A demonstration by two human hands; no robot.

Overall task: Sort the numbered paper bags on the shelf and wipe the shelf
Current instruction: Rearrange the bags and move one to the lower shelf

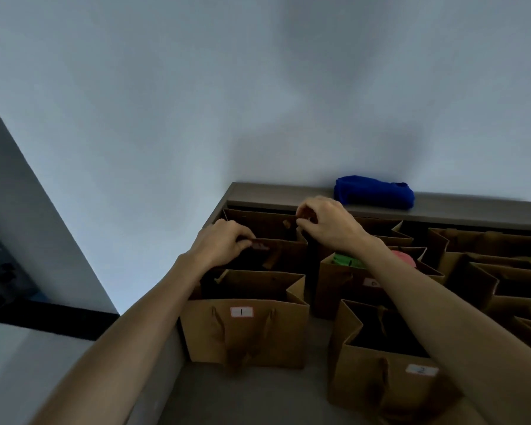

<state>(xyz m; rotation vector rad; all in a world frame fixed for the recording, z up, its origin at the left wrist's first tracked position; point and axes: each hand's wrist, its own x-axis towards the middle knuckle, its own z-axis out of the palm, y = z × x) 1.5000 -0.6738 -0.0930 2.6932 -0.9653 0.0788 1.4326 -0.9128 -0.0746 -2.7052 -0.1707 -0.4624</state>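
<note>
**Both hands on the back bags of the left column**

On the grey shelf (252, 394) brown paper bags stand in columns. At 6 o'clock sits the brown paper bag labelled 1 (242, 329), with the brown paper bag labelled 2 (380, 372) at 4 o'clock. The left hand (224, 243) pinches the rim of the second bag back (276, 256). The right hand (325, 223), just apart, curls round the top edge of the rearmost bag (258, 223), probably to read or reposition them. A folded blue cloth (374, 192) waits at 1 o'clock on the back ledge, likely for wiping.
</note>
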